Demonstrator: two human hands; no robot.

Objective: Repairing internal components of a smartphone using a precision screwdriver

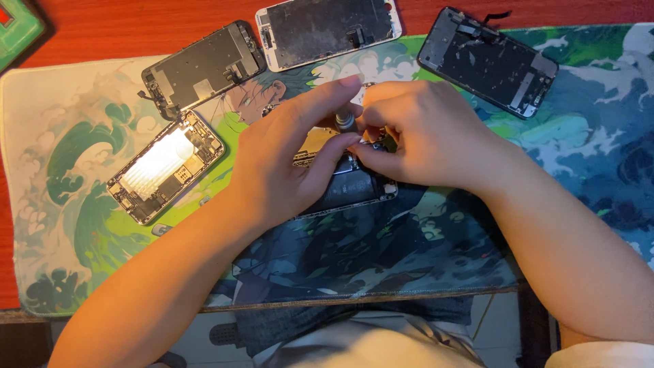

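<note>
An opened phone body [354, 187] lies on the printed desk mat [61, 170] in the middle, mostly hidden under both hands. My left hand [286, 163] rests on its left side, with the index finger stretched over a small metal screwdriver [345, 121] that stands upright on the phone. My right hand [426, 133] is curled over the phone's upper right part, fingertips pinched at the screwdriver's base. What lies under the fingers is hidden.
A second opened phone with a shiny battery [165, 167] lies to the left. Three detached screen panels lie at the back: one at left [203, 68], one at centre [327, 28], one at right [487, 61]. A green box corner [15, 27] sits top left on the red table.
</note>
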